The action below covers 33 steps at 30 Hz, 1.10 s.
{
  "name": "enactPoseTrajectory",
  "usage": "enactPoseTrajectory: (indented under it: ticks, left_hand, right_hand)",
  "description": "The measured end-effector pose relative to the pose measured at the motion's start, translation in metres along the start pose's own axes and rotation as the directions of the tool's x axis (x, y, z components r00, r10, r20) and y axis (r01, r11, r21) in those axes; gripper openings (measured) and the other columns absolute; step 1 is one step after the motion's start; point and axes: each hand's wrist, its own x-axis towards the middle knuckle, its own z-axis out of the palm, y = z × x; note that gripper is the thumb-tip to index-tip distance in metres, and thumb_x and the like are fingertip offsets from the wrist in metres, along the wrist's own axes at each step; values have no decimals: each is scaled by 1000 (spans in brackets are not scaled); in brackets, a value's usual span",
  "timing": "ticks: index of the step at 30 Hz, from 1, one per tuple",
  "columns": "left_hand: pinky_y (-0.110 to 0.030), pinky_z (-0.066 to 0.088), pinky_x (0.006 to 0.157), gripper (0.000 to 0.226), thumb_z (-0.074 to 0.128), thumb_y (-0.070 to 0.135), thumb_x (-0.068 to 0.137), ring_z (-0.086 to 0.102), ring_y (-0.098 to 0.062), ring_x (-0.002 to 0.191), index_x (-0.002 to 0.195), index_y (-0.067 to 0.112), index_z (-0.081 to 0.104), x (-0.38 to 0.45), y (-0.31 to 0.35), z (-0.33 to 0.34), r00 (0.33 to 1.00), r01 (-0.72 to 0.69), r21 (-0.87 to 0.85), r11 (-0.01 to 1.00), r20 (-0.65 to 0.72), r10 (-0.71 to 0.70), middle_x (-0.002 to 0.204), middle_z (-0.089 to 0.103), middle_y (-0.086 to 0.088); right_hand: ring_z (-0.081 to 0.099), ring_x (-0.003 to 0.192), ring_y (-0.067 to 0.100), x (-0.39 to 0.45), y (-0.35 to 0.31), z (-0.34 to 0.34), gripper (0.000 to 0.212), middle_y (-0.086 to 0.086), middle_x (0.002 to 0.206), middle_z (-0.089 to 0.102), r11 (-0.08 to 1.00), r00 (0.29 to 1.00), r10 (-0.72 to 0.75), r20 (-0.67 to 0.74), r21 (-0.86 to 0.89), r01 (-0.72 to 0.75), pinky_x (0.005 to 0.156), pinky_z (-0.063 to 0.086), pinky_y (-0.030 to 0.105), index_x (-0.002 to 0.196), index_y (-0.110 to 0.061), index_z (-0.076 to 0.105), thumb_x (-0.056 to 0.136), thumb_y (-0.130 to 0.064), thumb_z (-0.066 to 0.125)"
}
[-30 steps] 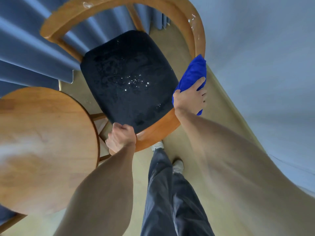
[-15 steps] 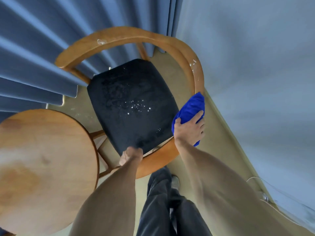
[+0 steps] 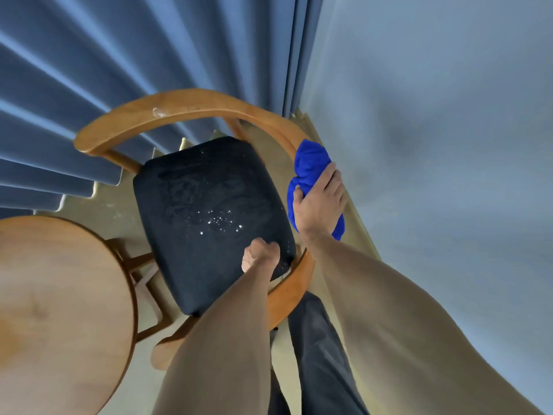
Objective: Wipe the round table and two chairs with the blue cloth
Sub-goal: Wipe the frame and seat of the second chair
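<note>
Chair-wiping step, I judge — right hand clutches blue cloth against chair rail, left hand fisted, contents untellable, over black seat — next calls for sweeping along rail.

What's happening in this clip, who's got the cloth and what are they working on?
A person stands over a wooden chair with a dark seat. Their right hand grips the bunched blue cloth against the chair's curved wooden rail on the wall side. Their left hand, fingers curled, is at the seat's near corner; whether it grips anything cannot be told. Small bright specks show on the seat. The round table stands beside the chair.
</note>
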Motion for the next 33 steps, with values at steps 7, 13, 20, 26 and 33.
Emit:
enactPoseTrajectory:
  ticks: [7, 13, 20, 26, 33]
  left_hand:
    - [-30, 48, 69, 27, 45, 23, 89, 63, -27, 87, 100, 14, 67, 19, 41, -17, 999, -12, -86, 996, -40, 8, 101, 68, -9]
    - [-34, 49, 78, 29, 46, 23, 92, 59, -27, 93, 117, 15, 58, 46, 42, -39, 995, 31, -149, 988, -92, -45, 112, 64, -10]
    - [-44, 44, 91, 42, 49, 23, 93, 56, -37, 114, 133, 11, 45, 104, 39, -101, 969, 47, -245, 968, -223, -103, 131, 49, -18]
    - [-37, 37, 76, 41, 49, 23, 94, 58, -35, 107, 133, 12, 43, 169, 26, -156, 956, -11, -257, 966, -286, -65, 129, 50, -17]
    - [-40, 40, 77, 41, 49, 21, 93, 57, -39, 107, 132, 9, 42, 210, -2, -176, 941, 77, -326, 942, -288, -176, 127, 49, -20]
  right_hand:
    - [55, 109, 32, 50, -37, -11, 79, 17, 126, 53, 968, 987, -150, 66, -193, 160, 88, 46, 43, 147, -3, 28, 88, -45, 60]
    - [54, 96, 31, 82, -76, -4, 70, 16, 113, 55, 945, 981, -154, 122, -273, 182, 83, 45, 44, 135, -1, 38, 87, -47, 59]
    - [56, 94, 33, 115, -141, 26, 69, 21, 106, 58, 854, 954, -247, 171, -426, 298, 90, 44, 47, 125, 4, 44, 91, -56, 52]
    - [51, 111, 41, 116, -197, 76, 68, 26, 120, 56, 863, 957, -283, 61, -419, 282, 104, 34, 52, 131, 5, 43, 100, -54, 27]
    - [52, 104, 37, 120, -211, 97, 67, 20, 114, 58, 917, 946, -308, -104, -298, 265, 98, 35, 51, 130, 1, 49, 100, -53, 25]
